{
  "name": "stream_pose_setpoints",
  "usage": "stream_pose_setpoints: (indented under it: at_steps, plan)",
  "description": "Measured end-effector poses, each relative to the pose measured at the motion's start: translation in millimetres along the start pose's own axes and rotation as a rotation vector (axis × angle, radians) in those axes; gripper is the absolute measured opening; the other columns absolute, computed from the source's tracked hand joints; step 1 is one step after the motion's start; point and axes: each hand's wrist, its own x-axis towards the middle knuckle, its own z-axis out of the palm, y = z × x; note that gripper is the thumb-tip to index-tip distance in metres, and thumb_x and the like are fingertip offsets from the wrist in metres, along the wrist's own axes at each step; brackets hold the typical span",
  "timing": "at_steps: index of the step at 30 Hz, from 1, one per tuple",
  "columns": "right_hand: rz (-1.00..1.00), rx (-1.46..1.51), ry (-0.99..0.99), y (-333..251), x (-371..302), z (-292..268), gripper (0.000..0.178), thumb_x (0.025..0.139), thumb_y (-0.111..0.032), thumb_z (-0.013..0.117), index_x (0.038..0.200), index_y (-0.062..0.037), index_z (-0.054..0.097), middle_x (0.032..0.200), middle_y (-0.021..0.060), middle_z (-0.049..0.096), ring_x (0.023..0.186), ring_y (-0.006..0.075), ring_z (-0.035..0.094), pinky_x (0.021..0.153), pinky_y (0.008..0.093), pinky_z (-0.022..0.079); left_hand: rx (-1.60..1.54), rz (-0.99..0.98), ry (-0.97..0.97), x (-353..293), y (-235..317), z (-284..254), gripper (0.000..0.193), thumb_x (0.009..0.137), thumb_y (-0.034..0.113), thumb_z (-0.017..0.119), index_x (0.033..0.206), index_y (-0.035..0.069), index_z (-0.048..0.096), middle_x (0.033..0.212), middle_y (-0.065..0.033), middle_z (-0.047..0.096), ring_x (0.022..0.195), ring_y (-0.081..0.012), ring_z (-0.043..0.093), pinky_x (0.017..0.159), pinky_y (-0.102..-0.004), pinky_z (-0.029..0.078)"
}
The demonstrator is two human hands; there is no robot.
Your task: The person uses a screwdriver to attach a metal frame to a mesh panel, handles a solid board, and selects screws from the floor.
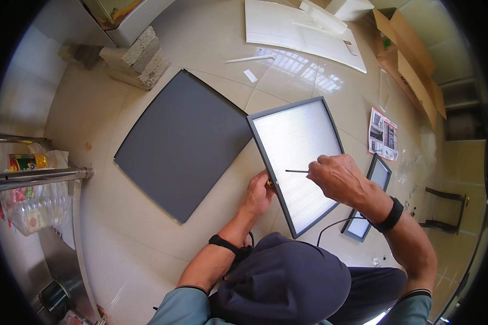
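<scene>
Dark grey edging [264, 157] frames the ribbed panel [292, 132] before us; our left hand [259, 195] pinches its left side, by a small yellowish piece [270, 183], while our right hand [338, 176] is curled round a slim dark rod [297, 171] pointing that way. We seem to be fastening this side; the next move calls for steady tip alignment. Beyond, a dark sheet [181, 143] lies on the floor [141, 244]

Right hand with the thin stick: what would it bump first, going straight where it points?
Led by its thin dark tool, the right hand would probably meet the panel's dark left edge first, near the left hand. Depth is unclear, so it might pass above.
</scene>
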Motion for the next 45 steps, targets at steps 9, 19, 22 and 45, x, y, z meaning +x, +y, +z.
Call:
stream_pose_setpoints:
  at_steps: [9,19,22,45]
  plan:
    - [-0.007,0.079,0.075,3,-22,19,0.016,0.094,-0.017,0.066,0.09,-0.0024,0.07,0.075,0.0102,0.066,0.065,0.0253,0.064,0.058,0.0371,0.051,0.408,0.031,0.18,14,-8,13,0.043,0.106,0.034,0.041,0.079,0.006,0.06,0.057,-0.0016,0.054,0.038,-0.0104,0.043,0.036,-0.0268,0.034]
    - [0.046,0.118,0.072,3,-36,16,0.018,0.096,-0.018,0.064,0.092,-0.0021,0.071,0.08,0.0116,0.07,0.067,0.0255,0.065,0.06,0.0374,0.052,0.165,-0.045,0.243,16,-8,17,0.035,0.101,0.033,0.045,0.085,0.007,0.063,0.064,-0.0015,0.058,0.044,-0.0089,0.047,0.037,-0.0241,0.03]
    - [0.035,0.148,0.099,3,-39,25,0.019,0.095,-0.018,0.064,0.088,-0.0011,0.07,0.075,0.0125,0.069,0.065,0.0276,0.066,0.061,0.0381,0.053,0.221,-0.039,0.245,16,-8,18,0.035,0.101,0.033,0.047,0.087,0.006,0.063,0.067,-0.0013,0.06,0.047,-0.0084,0.049,0.038,-0.0236,0.033]
    - [-0.06,0.104,0.434,-7,-44,44,0.018,0.094,-0.018,0.066,0.083,-0.003,0.063,0.062,0.0077,0.058,0.051,0.0213,0.058,0.045,0.0332,0.047,0.103,-0.009,0.196,20,30,51,0.024,0.098,0.02,0.05,0.083,0.005,0.061,0.061,0.0019,0.054,0.041,-0.0067,0.044,0.034,-0.0238,0.029]
